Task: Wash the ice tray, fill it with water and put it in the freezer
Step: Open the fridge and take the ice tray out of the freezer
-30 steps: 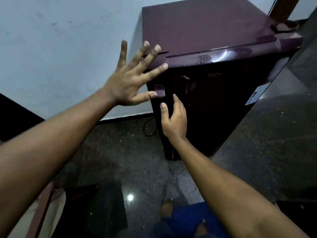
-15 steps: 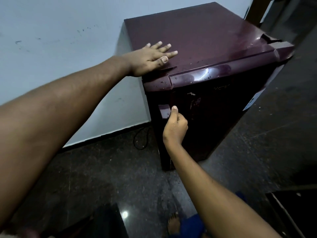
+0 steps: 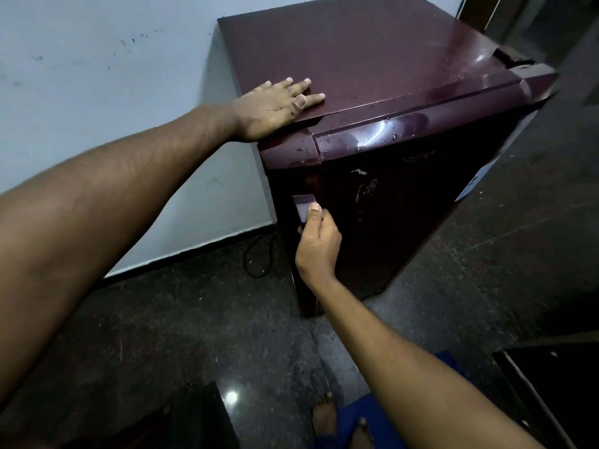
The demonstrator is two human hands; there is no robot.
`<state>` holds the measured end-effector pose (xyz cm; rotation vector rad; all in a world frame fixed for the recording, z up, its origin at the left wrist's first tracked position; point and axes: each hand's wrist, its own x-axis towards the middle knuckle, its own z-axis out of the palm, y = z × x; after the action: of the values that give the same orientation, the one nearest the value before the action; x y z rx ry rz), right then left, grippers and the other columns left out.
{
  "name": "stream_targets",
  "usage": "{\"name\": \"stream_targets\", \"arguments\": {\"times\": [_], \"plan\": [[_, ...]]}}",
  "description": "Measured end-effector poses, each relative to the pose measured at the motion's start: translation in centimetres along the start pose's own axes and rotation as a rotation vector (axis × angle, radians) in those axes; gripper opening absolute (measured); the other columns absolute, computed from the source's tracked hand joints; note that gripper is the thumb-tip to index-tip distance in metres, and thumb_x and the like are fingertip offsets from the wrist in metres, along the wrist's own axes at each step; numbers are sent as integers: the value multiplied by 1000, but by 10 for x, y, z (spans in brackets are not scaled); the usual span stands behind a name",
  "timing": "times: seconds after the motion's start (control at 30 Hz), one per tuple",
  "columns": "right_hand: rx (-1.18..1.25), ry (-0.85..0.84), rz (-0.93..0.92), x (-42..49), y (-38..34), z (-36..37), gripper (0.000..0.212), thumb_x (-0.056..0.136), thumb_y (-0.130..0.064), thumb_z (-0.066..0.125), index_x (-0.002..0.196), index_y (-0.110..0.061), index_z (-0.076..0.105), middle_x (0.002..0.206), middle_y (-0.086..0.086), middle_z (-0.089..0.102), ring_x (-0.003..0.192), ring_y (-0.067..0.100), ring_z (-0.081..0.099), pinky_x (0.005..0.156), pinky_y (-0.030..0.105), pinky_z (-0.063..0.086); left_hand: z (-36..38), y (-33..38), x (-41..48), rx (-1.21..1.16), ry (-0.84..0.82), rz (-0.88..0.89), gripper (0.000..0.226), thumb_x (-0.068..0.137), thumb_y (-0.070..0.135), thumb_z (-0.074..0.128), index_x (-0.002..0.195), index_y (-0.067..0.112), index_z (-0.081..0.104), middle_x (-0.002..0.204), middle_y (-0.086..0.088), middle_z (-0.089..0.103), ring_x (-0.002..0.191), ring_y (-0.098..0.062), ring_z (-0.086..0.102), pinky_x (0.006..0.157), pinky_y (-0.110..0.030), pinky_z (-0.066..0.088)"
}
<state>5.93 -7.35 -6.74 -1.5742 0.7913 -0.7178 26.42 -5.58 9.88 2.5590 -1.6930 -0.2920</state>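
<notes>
A small maroon fridge stands against the pale wall, its door closed and facing me, with water drops along the door's top edge. My left hand lies flat, fingers spread, on the fridge's top near its front left corner. My right hand is curled around the door handle at the door's upper left, thumb pressed on the handle's face. No ice tray is in view.
The floor is dark speckled stone. A black cable loops on it left of the fridge. My bare feet and a blue cloth are at the bottom. Dark objects sit at the lower right and lower left.
My left hand came down from the air and now rests flat on the fridge top. My right hand went from open fingers beside the handle to curled around it.
</notes>
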Motion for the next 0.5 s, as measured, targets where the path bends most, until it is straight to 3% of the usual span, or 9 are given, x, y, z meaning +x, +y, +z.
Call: {"name": "stream_targets", "arguments": {"times": [0.13, 0.2, 0.3, 0.33, 0.4, 0.5], "plan": [[-3, -6, -41, -12, 5, -20, 48, 103, -53, 35, 70, -21, 49, 62, 0, 53, 62, 30, 59, 59, 50, 49, -1, 2, -2, 3, 1, 11, 103, 81, 91, -16, 168, 45, 14, 180, -3, 2, 166, -30, -1, 132, -55, -2], [-5, -14, -53, -18, 5, -34, 47, 103, -53, 37, 69, -24, 48, 61, -4, 51, 59, 27, 57, 56, 46, 48, 1, 7, -4, 32, 25, 2, 91, 89, 87, -12, 168, 48, 10, 180, -3, -2, 165, -34, -5, 130, -61, -7], [-7, -30, -41, -33, 2, -58, 45, 101, -57, 40, 73, -23, 53, 64, -14, 52, 60, 5, 51, 57, 25, 41, 8, 28, -6, 145, 82, 131, 63, 106, 69, 1, 166, 51, -2, 179, -3, -12, 164, -33, -14, 128, -64, -15], [-9, -21, -28, -40, 0, -66, 41, 100, -58, 41, 82, -24, 58, 73, -16, 57, 69, 3, 55, 64, 23, 44, 10, 36, -5, 200, 97, 215, 60, 108, 65, 3, 166, 51, -4, 179, -4, -14, 164, -33, -14, 128, -62, -14], [-43, 45, -45, -54, -8, -82, 41, 101, -55, 42, 115, -22, 61, 110, -10, 63, 106, 8, 59, 92, 30, 48, 10, 51, -2, 269, 98, 346, 58, 110, 60, 4, 166, 50, -6, 178, -6, -18, 164, -34, -15, 130, -59, -13], [-182, 57, -259, -72, -43, -107, 57, 101, -41, 50, 147, -7, 46, 147, 4, 45, 139, 18, 41, 118, 32, 33, 8, 62, -1, 290, 55, 392, 56, 109, 63, 2, 163, 56, -10, 177, -6, -23, 164, -35, -17, 130, -62, -11]]}}
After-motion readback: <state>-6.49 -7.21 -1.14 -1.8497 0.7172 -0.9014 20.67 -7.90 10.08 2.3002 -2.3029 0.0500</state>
